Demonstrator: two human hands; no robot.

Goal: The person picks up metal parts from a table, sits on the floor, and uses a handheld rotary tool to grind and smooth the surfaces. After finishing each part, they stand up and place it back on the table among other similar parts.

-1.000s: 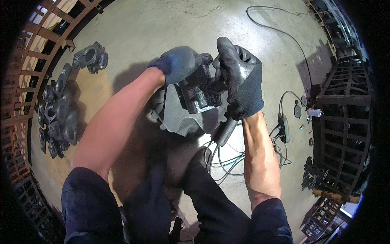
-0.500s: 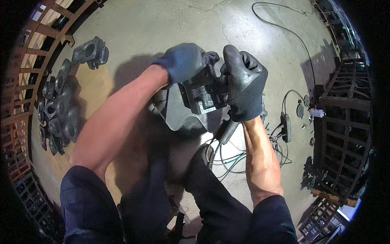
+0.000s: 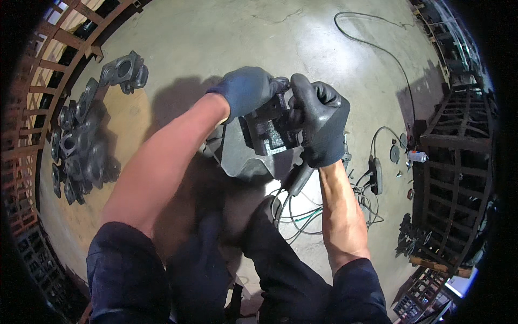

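Note:
A dark, blocky metal part (image 3: 268,137) with a bright worn face sits at the centre, over a wide grey metal piece (image 3: 240,154) with a notched near edge. My left hand (image 3: 247,92), in a blue-and-black glove, is closed around its far end, with the fingertips curled in. At its right side my right hand (image 3: 324,124), in a black glove, is a fist with the thumb uppermost. Whatever lies inside that fist is hidden by the glove. Below the right wrist a black corded tool handle (image 3: 300,181) slants down beside the grey piece.
Several dark castings (image 3: 78,146) crowd a tan board (image 3: 127,121) at left. Loose cables (image 3: 307,216), a black power strip (image 3: 376,177) and a small spray can (image 3: 417,156) lie on the floor at right. Dark metal racks (image 3: 456,178) stand along the right side, rust-brown ones (image 3: 24,129) along the left.
Both hands have come slightly nearer to me, the right one also a little leftward. The view has shifted slightly. Both hands stay closed at the dark metal part.

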